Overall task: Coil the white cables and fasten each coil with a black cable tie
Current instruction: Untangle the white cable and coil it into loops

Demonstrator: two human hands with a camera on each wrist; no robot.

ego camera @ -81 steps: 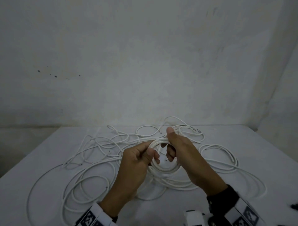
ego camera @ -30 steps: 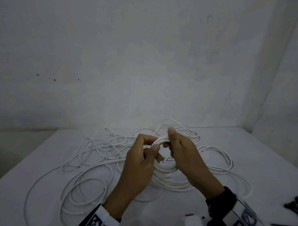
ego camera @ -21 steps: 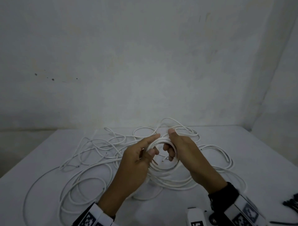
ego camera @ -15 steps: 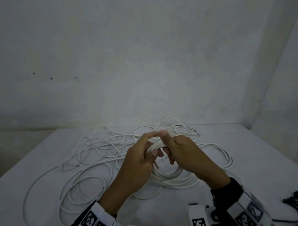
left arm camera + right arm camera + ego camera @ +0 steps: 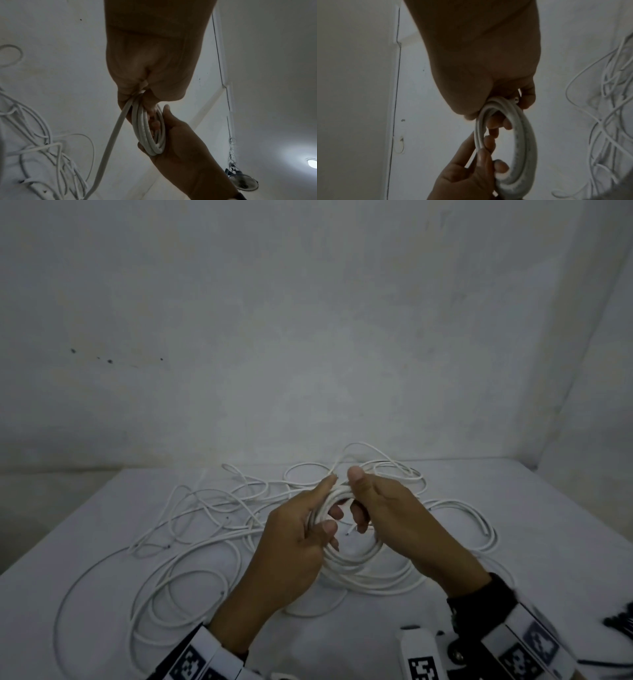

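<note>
Above the table's middle I hold a small coil of white cable [image 5: 356, 564] between both hands. My left hand [image 5: 325, 505] grips its left side, thumb pressed on the turns and index finger stretched up along the top. My right hand [image 5: 358, 501] grips the right side, thumb up and fingers curled through the ring. A cut cable end [image 5: 350, 531] pokes into the ring. In the left wrist view the coil [image 5: 147, 129] hangs from my left hand [image 5: 147, 94], and one strand [image 5: 111, 142] trails down. The right wrist view shows the coil [image 5: 522, 135] edge-on.
Loose white cables [image 5: 191, 522] sprawl in loops over the white table [image 5: 548, 542], mostly left of and behind my hands. A bundle of black cable ties [image 5: 620, 623] lies at the right edge. Walls close off the back and right.
My hands have kept shifting their hold on the coil. My left index finger has straightened along the top and my right thumb has moved slightly right and up.
</note>
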